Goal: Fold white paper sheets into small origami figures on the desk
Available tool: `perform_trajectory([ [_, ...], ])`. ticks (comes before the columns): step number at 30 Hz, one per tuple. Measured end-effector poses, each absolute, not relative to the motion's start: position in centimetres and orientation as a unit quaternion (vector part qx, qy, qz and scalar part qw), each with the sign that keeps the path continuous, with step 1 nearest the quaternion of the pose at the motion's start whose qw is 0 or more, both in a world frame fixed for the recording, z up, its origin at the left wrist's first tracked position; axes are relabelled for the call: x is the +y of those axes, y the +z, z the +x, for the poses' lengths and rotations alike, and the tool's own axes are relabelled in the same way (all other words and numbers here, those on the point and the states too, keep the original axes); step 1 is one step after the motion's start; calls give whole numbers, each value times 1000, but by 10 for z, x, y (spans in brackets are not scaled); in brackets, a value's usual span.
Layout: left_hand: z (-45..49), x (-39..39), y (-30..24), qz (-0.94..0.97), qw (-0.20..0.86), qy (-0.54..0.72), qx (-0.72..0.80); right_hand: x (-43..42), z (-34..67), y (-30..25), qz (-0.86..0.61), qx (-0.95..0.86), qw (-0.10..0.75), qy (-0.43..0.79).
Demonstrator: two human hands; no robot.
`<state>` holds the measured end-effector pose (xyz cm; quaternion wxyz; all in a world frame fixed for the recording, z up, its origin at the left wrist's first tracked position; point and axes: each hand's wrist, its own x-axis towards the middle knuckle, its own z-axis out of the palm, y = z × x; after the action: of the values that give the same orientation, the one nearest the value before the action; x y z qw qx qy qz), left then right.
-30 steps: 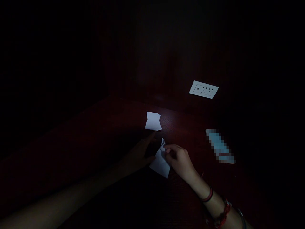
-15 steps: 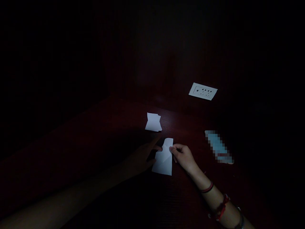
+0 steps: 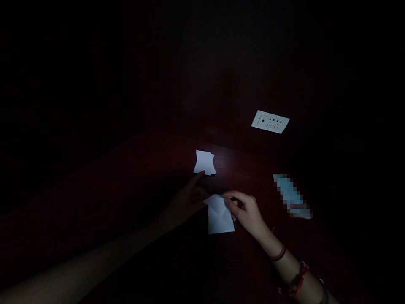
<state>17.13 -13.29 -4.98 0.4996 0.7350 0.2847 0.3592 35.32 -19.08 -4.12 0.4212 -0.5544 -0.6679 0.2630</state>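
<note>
A small sheet of white paper with crossing crease lines is between my hands, its top edge bent over. My right hand pinches its upper right edge between thumb and fingers. On the other side, my left hand is in shadow, with its thumb and a curled finger at the paper's upper left corner. Its index finger stretches forward, the tip overlapping the near edge of a small stack of white paper pieces; whether it touches them I cannot tell.
A phone, its screen blurred out, lies to the right on the dark reddish table. A white wall socket is set beyond it. Most of the surroundings are too dark to make out.
The paper has turned and its top has bent over, with creases now facing me. My left index finger has swung left to the stack's near edge. My right hand keeps its pinch.
</note>
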Motion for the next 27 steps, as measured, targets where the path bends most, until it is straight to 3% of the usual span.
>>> perform_trajectory([
  [7, 173, -137, -47, 702, 550, 363, 272, -197, 350, -28, -459, -760, 416, 199],
  [16, 163, -150, -20, 809, 387, 347, 275, -201, 353, -19, -478, -723, 401, 298],
  [21, 159, -157, -13, 827, 346, 347, 274, -206, 355, -8, -462, -711, 413, 332],
  [27, 159, -162, -13, 828, 339, 360, 266, -212, 349, 1, -474, -739, 403, 258],
])
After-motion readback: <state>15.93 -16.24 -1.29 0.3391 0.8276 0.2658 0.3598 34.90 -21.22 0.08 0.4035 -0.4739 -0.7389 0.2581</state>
